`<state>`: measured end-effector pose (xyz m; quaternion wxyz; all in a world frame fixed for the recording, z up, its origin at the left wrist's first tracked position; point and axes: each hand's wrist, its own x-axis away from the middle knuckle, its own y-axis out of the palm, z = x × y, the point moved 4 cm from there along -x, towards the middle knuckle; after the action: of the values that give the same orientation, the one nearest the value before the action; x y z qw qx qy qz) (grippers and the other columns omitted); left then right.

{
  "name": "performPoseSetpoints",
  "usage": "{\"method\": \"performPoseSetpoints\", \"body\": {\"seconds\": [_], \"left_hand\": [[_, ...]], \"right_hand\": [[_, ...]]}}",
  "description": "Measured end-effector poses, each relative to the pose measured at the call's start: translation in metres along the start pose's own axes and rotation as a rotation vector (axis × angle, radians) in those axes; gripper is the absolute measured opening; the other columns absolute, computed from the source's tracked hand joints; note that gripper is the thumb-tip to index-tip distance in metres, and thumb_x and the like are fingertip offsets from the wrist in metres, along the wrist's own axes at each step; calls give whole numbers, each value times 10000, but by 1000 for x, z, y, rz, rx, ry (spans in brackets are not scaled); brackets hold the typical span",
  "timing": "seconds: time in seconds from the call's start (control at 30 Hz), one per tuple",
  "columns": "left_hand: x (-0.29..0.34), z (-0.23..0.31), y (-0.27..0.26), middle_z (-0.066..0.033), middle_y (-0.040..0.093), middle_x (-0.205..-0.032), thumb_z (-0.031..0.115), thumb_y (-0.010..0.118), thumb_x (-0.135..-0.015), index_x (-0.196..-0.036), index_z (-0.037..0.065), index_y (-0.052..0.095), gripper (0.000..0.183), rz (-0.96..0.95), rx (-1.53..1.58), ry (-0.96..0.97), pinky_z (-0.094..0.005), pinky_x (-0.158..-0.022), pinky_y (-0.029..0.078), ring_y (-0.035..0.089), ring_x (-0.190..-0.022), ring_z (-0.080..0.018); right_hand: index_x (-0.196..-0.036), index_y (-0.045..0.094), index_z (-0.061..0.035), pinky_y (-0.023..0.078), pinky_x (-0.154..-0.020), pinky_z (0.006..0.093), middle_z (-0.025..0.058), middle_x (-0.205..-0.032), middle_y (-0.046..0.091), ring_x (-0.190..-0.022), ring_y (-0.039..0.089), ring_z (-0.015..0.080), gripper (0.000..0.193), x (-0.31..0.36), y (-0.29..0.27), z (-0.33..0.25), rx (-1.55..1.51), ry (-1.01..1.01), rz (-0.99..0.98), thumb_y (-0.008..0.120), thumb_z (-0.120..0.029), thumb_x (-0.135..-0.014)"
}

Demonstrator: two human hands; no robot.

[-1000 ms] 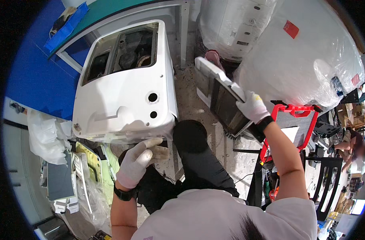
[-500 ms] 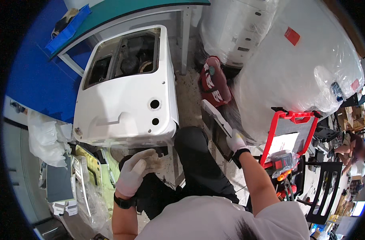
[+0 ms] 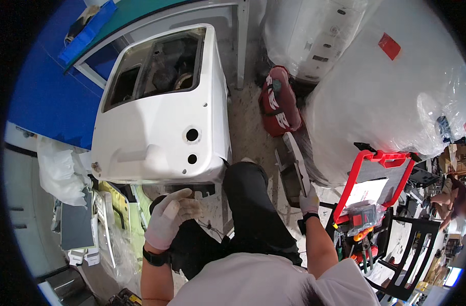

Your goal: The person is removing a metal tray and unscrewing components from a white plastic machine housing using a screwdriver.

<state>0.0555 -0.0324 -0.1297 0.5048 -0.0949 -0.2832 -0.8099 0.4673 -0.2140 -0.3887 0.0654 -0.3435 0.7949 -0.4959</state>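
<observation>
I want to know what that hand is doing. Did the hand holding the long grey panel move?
Yes. The right hand carried the grey panel downward, from up beside the plastic-wrapped bundle to low beside the red cart.

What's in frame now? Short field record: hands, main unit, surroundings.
left hand: gloved, open, resting at the lower edge of the white appliance casing
right hand: gloved, gripping a flat grey-white panel that stands on edge on the floor
casing: lying on its side, inside visible through large opening
right of panel: red cart, plastic-wrapped appliance
behind: red canister
</observation>
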Motion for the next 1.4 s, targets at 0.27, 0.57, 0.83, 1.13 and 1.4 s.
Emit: {"method": "performPoseSetpoints", "body": {"seconds": [0.27, 0.57, 0.83, 1.13, 1.4], "left_hand": [[-12, 2, 13, -190, 621, -1031, 427, 624, -874, -1263, -65, 424, 658, 1, -38, -29, -425, -870, 517, 638, -927, -289], [-13, -1, 8, -184, 623, -1045, 414, 561, -911, -1292, -111, 401, 668, 37, -47, -35, -372, -872, 505, 635, -954, -263], [-20, -7, 8, -199, 617, -1047, 427, 614, -881, -1276, -83, 408, 677, 38, -35, -86, -412, -873, 514, 635, -944, -283], [-2, 0, -8, -181, 615, -1073, 447, 594, -889, -1300, -85, 397, 700, 106, -30, -41, -404, -901, 499, 618, -984, -269], [4, -11, -21, -180, 608, -1079, 340, 508, -951, -1302, -83, 409, 558, 107, 17, -71, -386, -909, 494, 605, -1020, -251]], "right_hand": [[-1292, 480, -64, 453, -914, 447, 205, -1174, 590, -1082, 566, 376, 519, -15, 2, 36, 127, 54, 160, 630, -213, -818], [-1272, 498, -62, 445, -915, 439, 157, -1172, 595, -1084, 550, 363, 543, -28, -1, 41, 217, 232, 290, 688, -182, -778], [-1315, 433, -116, 424, -928, 474, 133, -1226, 547, -1116, 531, 342, 698, -42, -6, 27, 377, 328, 72, 732, -321, -718], [-1377, 406, -162, 449, -918, 458, 150, -1303, 508, -1147, 532, 325, 737, -36, -1, 21, 543, 434, 88, 726, -345, -738], [-1289, 478, -139, 484, -867, 441, 129, -1165, 578, -1088, 564, 308, 554, -46, 8, 43, 558, 394, 135, 699, -246, -792]]}}
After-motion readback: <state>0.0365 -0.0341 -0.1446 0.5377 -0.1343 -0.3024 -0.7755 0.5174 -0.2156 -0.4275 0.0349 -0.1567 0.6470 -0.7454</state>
